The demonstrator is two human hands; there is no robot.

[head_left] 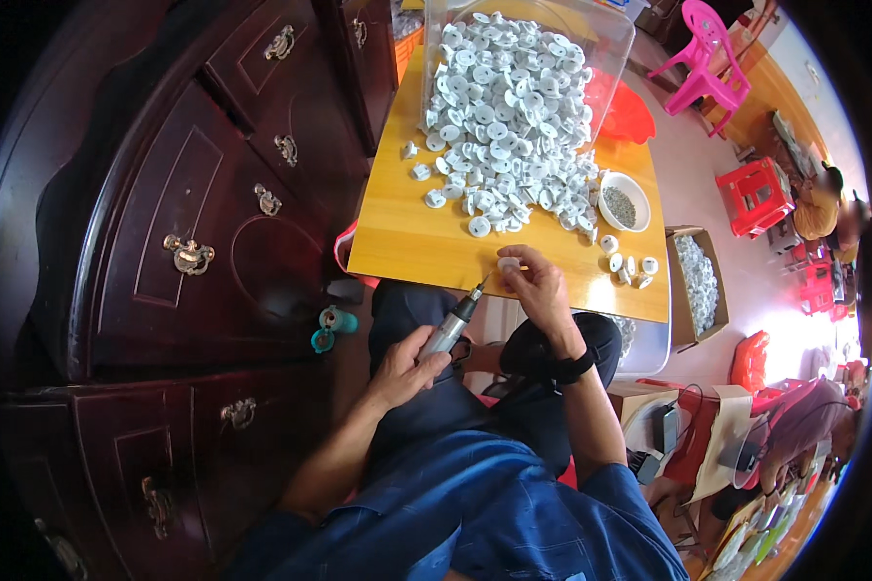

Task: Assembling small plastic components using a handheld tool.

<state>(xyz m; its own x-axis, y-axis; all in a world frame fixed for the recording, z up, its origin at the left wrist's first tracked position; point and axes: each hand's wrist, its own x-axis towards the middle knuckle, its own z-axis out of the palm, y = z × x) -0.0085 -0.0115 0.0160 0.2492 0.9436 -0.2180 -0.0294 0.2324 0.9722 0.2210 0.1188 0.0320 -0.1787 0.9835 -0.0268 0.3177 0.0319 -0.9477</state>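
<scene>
L hand (407, 370), short of counter (388, 223): grip wrapped round powered screwdriver (446, 334); likely mid-wt., stiff; best held by barrel, clear of bit (483, 283).
R hand (541, 290), over counter's near edge: grip pinching 1 white disc part (508, 262), just beside bit; prob. light, rigid, poss. slippery; take by rim.
White bowl (642, 205) w/ small grey pcs. (618, 206): counter's R side.
Heap of like parts (513, 116): counter's far half.

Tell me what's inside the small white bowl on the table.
The white bowl holds a heap of small grey pieces; they cover its bottom, which can't be seen.
</scene>
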